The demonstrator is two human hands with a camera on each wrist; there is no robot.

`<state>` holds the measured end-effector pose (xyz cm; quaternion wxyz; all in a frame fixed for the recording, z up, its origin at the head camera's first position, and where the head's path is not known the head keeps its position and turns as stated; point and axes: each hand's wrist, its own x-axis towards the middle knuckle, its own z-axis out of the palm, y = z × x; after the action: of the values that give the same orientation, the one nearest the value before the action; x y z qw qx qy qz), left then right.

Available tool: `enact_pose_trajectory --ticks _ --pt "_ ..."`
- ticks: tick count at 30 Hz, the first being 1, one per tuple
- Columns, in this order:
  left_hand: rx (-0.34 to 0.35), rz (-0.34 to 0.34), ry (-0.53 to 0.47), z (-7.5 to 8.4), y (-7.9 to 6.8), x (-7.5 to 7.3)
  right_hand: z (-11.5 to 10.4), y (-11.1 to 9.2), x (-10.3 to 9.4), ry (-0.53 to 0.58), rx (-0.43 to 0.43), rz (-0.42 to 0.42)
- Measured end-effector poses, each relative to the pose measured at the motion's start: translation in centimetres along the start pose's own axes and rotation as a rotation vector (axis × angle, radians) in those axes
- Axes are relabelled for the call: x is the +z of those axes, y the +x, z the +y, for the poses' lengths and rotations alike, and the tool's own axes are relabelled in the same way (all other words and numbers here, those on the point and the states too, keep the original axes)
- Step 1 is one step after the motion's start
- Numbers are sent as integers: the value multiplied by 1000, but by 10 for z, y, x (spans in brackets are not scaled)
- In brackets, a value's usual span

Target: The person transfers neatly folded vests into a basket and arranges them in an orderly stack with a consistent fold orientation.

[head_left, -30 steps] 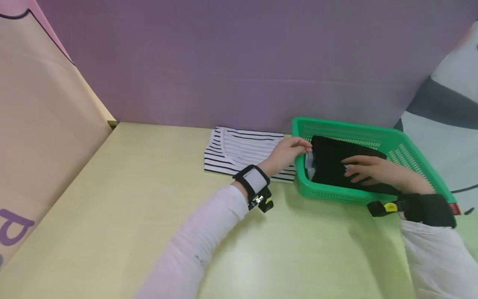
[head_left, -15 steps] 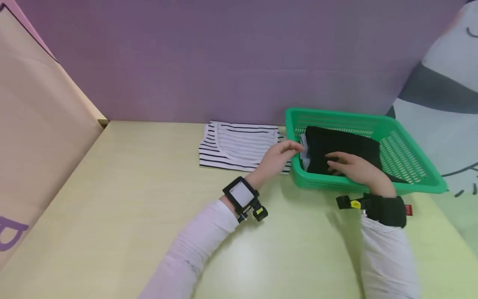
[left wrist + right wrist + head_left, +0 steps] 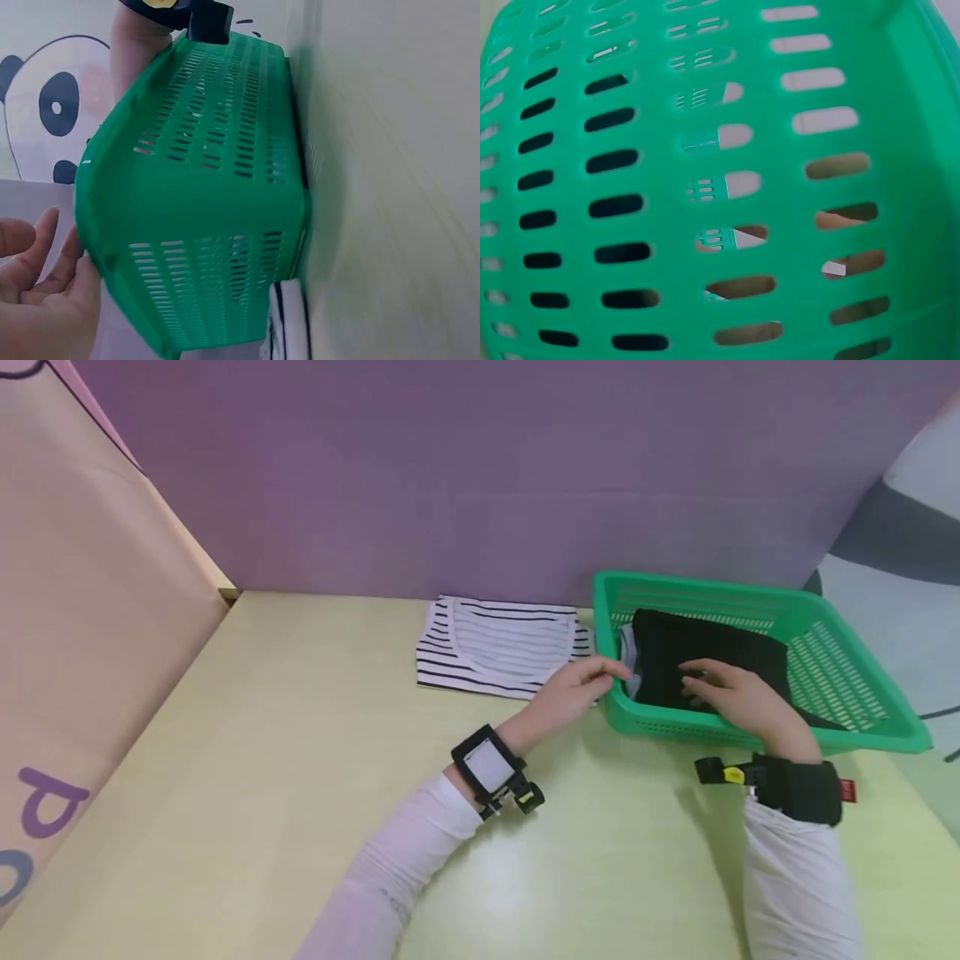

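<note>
A green plastic basket (image 3: 697, 727) holds a folded black garment (image 3: 660, 652) with a folded light grey garment (image 3: 628, 647) showing at its left side. My left hand (image 3: 566, 697) is at the basket's left rim, fingertips reaching over it; the left wrist view has the fingers against the rim and the thumb apart. Over the black garment hovers or rests my right hand (image 3: 742, 697), fingers loosely bent; whether the fingertips touch cloth I cannot tell. Basket wall fills the right wrist view, hiding that hand. A folded black-and-white striped shirt (image 3: 498, 647) lies left of the basket.
The pale wooden table (image 3: 300, 777) stretches out to the left and in front. Behind it rises a purple cloth wall (image 3: 450, 485), and a beige printed panel (image 3: 90, 568) borders the left side. A panda-printed panel (image 3: 67, 112) stands beyond the basket.
My right forearm has swung left, so the hand now reaches over the basket's front rim, its fingers less spread. My left hand has slid slightly nearer along the left rim. The view shifted a little.
</note>
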<state>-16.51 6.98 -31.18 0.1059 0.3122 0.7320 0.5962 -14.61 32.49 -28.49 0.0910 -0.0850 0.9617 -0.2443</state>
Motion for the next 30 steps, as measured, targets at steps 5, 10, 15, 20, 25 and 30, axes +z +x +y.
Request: enact_pose_trajectory --ticks 5,10,15,20,25,30 --pt "5 -34 65 4 -7 -15 -2 1 -1 -24 1 27" --pt "-15 -17 75 8 -14 -23 0 -2 2 -30 12 36" --pt "-14 -26 67 19 -23 -23 4 -8 3 -52 1 39" --pt "12 -91 106 28 -38 -21 11 -19 9 -57 16 40" --pt "6 -89 179 30 -61 -27 12 -28 15 -56 31 32" --pt "-24 -41 237 24 -78 -47 12 -29 13 -77 16 42"
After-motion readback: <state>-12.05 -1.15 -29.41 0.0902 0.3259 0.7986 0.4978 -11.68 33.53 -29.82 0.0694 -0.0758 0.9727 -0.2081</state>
